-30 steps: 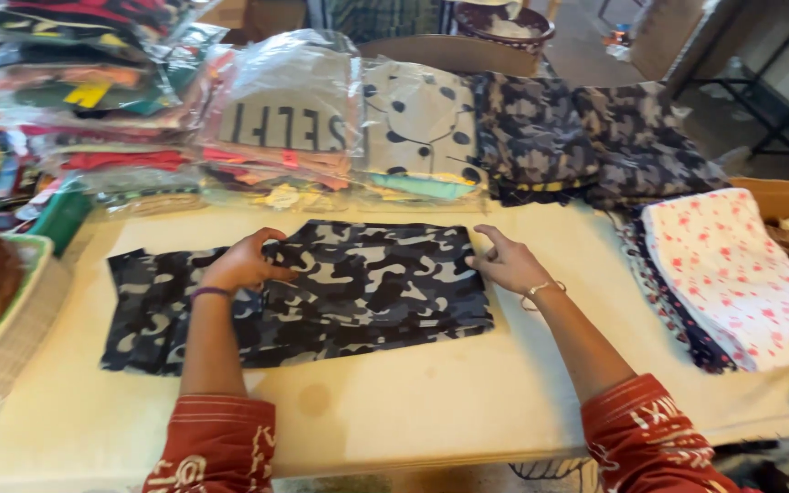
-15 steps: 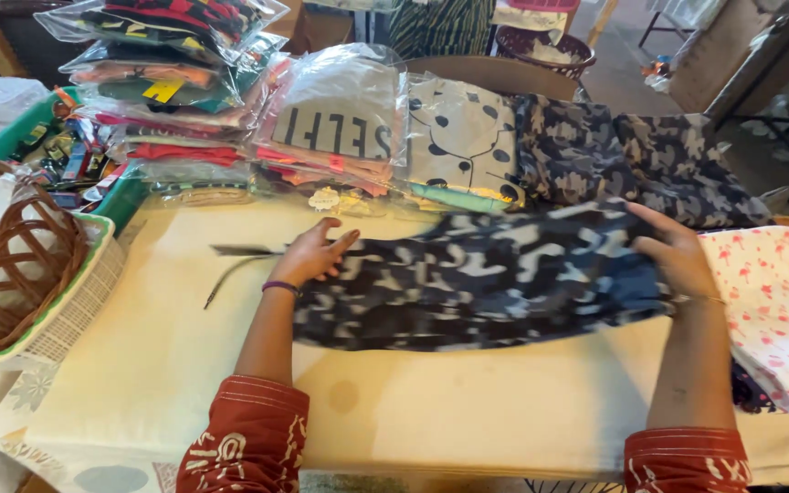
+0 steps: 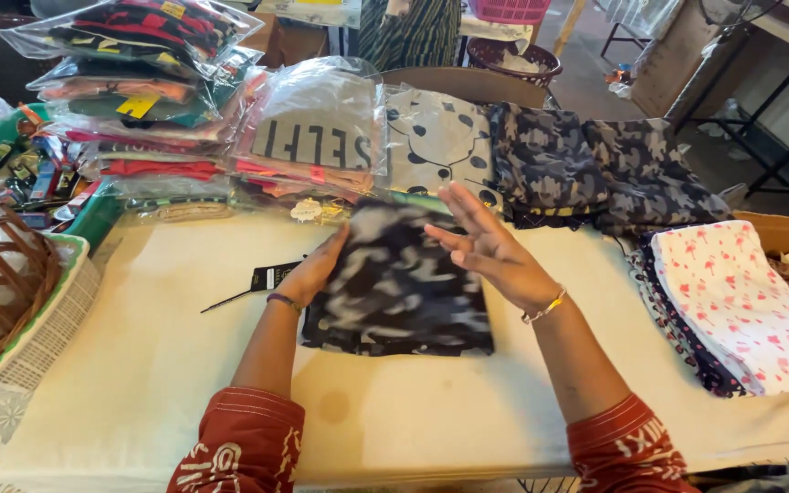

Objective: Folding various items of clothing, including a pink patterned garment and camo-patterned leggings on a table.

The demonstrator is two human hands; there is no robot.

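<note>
I am midway through folding the camouflage garment (image 3: 399, 283), which lies mid-bench (image 3: 157, 365). My left hand (image 3: 314, 270) presses flat on its left edge; my right hand (image 3: 486, 246) hovers open above its right side. Next, I judge, comes pressing it flat and squaring the edges. Motion blurs the cloth; its black tag (image 3: 274, 276) pokes out left.

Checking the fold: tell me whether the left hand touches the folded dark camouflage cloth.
Touching. The head view shows the left hand pressed against the left edge of the folded dark camouflage cloth, no gap visible.
</note>
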